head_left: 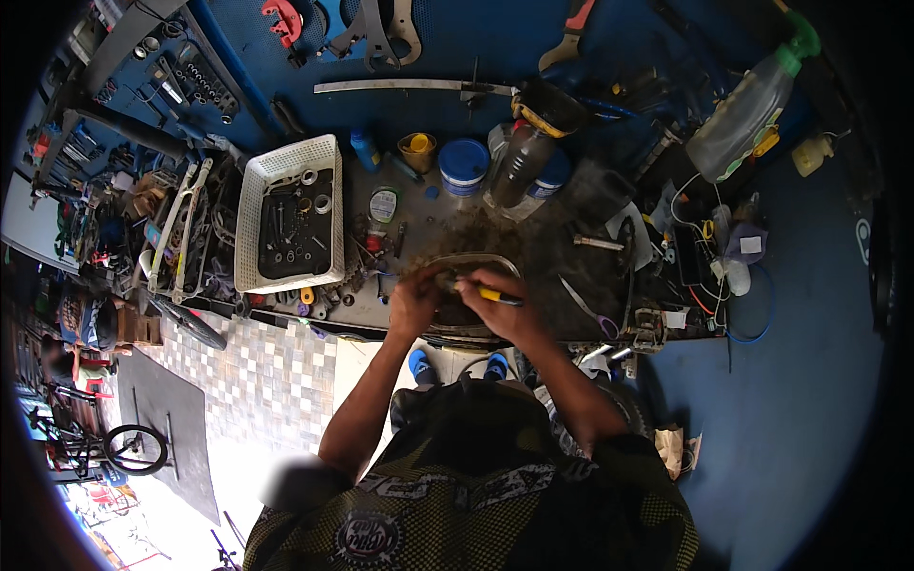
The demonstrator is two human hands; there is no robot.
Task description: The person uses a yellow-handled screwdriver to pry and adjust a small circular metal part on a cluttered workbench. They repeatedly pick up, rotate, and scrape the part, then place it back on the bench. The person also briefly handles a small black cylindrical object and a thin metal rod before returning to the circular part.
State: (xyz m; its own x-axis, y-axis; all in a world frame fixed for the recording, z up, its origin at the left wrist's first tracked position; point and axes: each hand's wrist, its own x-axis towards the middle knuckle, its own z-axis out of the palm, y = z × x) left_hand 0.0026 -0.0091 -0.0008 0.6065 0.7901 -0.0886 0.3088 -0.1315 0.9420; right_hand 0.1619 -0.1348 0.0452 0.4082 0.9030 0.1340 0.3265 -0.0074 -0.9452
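Both hands are together over a round, dark basin (476, 257) at the front edge of the workbench. My right hand (495, 312) is closed around a tool with a yellow and black handle (499, 297), which points to the right; its working end is hidden between the hands. My left hand (411, 303) has its fingers curled in at the basin's left side, against a small dark part too hidden to name. Dark grime covers the bench top behind the basin.
A white plastic basket (245, 233) with metal parts stands on the left. Blue-lidded tub (464, 164), dark bottle (520, 169) and green-labelled container (383, 205) sit behind. Purple-handled scissors (607, 325) lie right, near cables. A spray bottle (752, 114) hangs at upper right.
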